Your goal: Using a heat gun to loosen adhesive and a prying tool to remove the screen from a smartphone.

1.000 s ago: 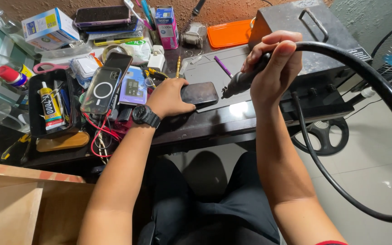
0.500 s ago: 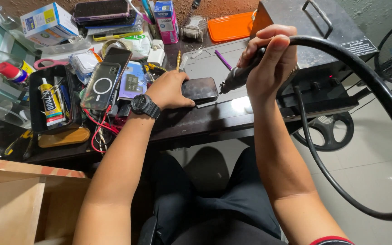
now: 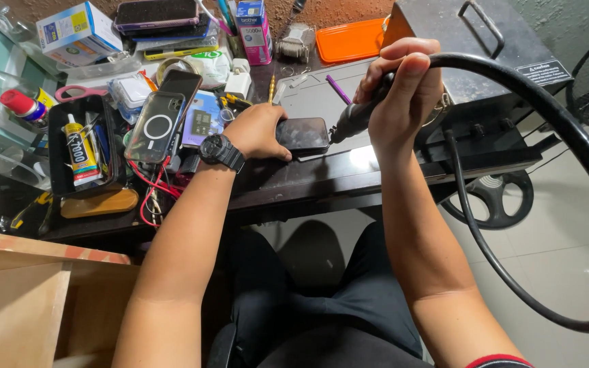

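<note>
- Fingers of the right hand [image 3: 403, 88] are clenched around a black rotary handpiece [image 3: 356, 117], whose tip is held against the right edge of a dark phone [image 3: 303, 133].
- The phone is pinned flat on a grey work mat [image 3: 315, 99] by the left hand [image 3: 257, 131], palm down, fingers closed over its left end.
- A black wristwatch [image 3: 221, 151] is worn on the left wrist.
- A thick black flexible shaft [image 3: 574, 136] is seen looping from the handpiece out to the right and down.
- Left of the hand, a clear phone case [image 3: 155, 127] is laid beside a black tray [image 3: 59, 174] in which a glue tube [image 3: 80, 150] is kept.
- An orange tray [image 3: 349, 41] is set behind the mat, beside a dark metal box [image 3: 458, 54].
</note>
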